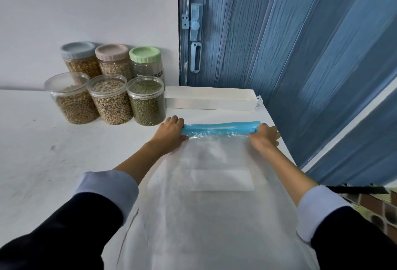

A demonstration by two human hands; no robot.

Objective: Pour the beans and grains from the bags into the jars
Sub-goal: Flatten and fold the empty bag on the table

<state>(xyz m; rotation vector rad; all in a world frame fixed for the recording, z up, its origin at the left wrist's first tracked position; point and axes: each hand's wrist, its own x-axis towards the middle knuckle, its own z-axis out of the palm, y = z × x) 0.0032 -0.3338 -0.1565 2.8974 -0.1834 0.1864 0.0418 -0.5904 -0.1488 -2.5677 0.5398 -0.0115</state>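
A large clear zip bag (214,194) lies flat on the white table (53,151), looking empty, with a white label patch in its middle. Its blue zipper strip (221,128) runs across the far end. My left hand (171,133) grips the strip's left end. My right hand (265,135) pinches the right end at the slider. Several jars stand at the back left: three open ones in front, holding tan beans (73,100), pale beans (110,102) and green mung beans (147,102), and three lidded ones behind.
A long white open box (211,100) lies against the back, just beyond the bag. A blue folding door (290,44) with a latch rises behind and to the right. The table's right edge runs close to my right hand.
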